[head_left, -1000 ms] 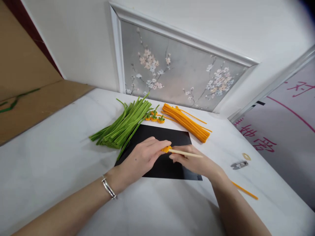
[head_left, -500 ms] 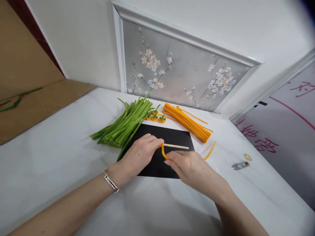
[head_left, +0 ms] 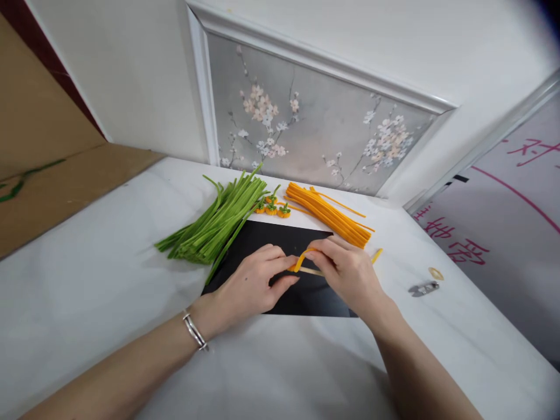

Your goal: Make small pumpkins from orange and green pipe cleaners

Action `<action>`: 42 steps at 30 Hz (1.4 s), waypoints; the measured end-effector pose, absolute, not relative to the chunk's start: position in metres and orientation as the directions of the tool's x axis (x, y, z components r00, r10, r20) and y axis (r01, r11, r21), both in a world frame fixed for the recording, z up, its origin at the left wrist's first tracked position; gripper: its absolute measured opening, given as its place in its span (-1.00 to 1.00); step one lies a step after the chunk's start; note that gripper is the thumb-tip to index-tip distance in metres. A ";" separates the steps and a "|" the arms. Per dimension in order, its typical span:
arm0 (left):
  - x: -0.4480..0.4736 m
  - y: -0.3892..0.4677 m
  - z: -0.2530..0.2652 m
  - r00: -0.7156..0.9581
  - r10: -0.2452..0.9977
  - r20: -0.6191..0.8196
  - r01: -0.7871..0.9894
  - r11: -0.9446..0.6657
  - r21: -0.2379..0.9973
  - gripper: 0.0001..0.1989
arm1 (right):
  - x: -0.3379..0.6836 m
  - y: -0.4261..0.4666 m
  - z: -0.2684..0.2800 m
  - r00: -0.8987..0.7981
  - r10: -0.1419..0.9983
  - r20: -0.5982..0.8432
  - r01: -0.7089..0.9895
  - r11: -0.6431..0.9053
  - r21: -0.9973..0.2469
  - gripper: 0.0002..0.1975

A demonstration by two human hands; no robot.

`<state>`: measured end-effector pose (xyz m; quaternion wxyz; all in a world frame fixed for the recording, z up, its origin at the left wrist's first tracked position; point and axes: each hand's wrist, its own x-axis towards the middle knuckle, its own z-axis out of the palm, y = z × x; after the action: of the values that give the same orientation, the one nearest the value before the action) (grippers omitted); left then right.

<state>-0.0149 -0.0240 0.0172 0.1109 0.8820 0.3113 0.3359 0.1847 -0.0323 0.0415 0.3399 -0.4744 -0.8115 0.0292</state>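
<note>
A thin wooden stick [head_left: 311, 271] lies across the space between my hands, above the black mat [head_left: 245, 245]. My left hand [head_left: 262, 277] holds its left end, where an orange pipe cleaner [head_left: 299, 261] is wrapped around it; the thumb sits slightly apart below. My right hand [head_left: 347, 271] pinches the free length of that pipe cleaner between thumb and fingers, raised in a loop over the stick. The pipe cleaner's tail sticks out behind the right hand. My right fingers hide the stick's right end.
Bundles of green pipe cleaners [head_left: 214, 224] and orange pipe cleaners [head_left: 328, 213] lie behind the mat. Between them sit several small orange pieces with green tops [head_left: 283, 211]. Thread snips [head_left: 424, 289] and a pale yellow ring [head_left: 436, 273] rest at right. A framed panel [head_left: 315, 122] stands behind.
My right hand has risen from below the stick to above it, bringing the orange pipe cleaner up and over. The left thumb has come away lower. The view has shifted slightly.
</note>
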 end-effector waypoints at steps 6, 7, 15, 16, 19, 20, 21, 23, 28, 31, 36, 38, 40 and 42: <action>-0.015 -0.023 0.015 0.596 0.576 0.560 0.418 -0.818 0.395 -0.90 | 0.190 -0.025 0.041 -0.294 0.823 0.486 0.678 0.538 -0.501 -0.83; -0.015 -0.023 0.015 0.596 0.567 0.569 0.409 -0.824 0.392 -0.90 | 0.191 -0.024 0.041 -0.286 0.831 0.477 0.658 0.532 -0.533 -0.84; -0.017 -0.024 0.014 0.530 0.484 0.696 0.324 -0.874 0.361 -0.84 | 0.206 -0.009 0.032 -0.382 0.902 0.200 0.506 0.386 -0.771 -0.78; -0.017 -0.024 0.013 0.515 0.478 0.712 0.320 -0.877 0.357 -0.80 | 0.206 -0.008 0.030 -0.428 0.890 0.155 0.483 0.371 -0.793 -0.76; -0.017 -0.024 0.013 0.472 0.446 0.760 0.302 -0.892 0.336 -0.72 | 0.201 -0.010 0.026 -0.553 0.829 0.078 0.427 0.362 -0.828 -0.72; -0.018 -0.024 0.013 0.461 0.439 0.771 0.298 -0.895 0.331 -0.70 | 0.199 -0.012 0.025 -0.572 0.818 0.068 0.427 0.368 -0.826 -0.73; -0.018 -0.024 0.013 0.454 0.433 0.778 0.296 -0.897 0.327 -0.69 | 0.197 -0.014 0.025 -0.578 0.814 0.061 0.437 0.371 -0.819 -0.75; -0.019 -0.024 0.013 0.452 0.439 0.776 0.303 -0.894 0.330 -0.68 | 0.195 -0.017 0.024 -0.568 0.822 0.041 0.467 0.363 -0.806 -0.75; -0.017 -0.025 0.016 0.432 0.497 0.753 0.328 -0.864 0.382 -0.77 | 0.198 -0.017 0.023 -0.592 0.804 0.055 0.458 0.391 -0.798 -0.77; -0.017 -0.025 0.018 0.377 0.582 0.720 0.360 -0.809 0.465 -0.81 | 0.199 -0.016 0.026 -0.542 0.797 0.265 0.353 0.502 -0.789 -0.53; -0.018 -0.024 0.020 0.312 0.708 0.633 0.372 -0.704 0.604 -0.81 | 0.192 -0.018 0.032 -0.389 0.817 0.426 0.306 0.551 -0.777 -0.74; -0.019 -0.024 0.022 0.312 0.742 0.594 0.359 -0.670 0.649 -0.81 | 0.188 -0.020 0.032 -0.383 0.821 0.423 0.275 0.538 -0.797 -0.77; -0.019 -0.025 0.024 0.325 0.764 0.557 0.348 -0.645 0.681 -0.80 | 0.186 -0.021 0.029 -0.377 0.839 0.392 0.195 0.486 -0.852 -0.75; -0.018 -0.026 0.026 0.339 0.775 0.534 0.336 -0.630 0.700 -0.81 | 0.186 -0.020 0.025 -0.389 0.857 0.338 0.117 0.410 -0.905 -0.63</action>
<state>-0.0185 -0.0257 0.0264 0.2425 0.7815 0.3554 0.4517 0.1857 -0.0199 0.0250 0.4362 -0.3394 -0.7174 0.4240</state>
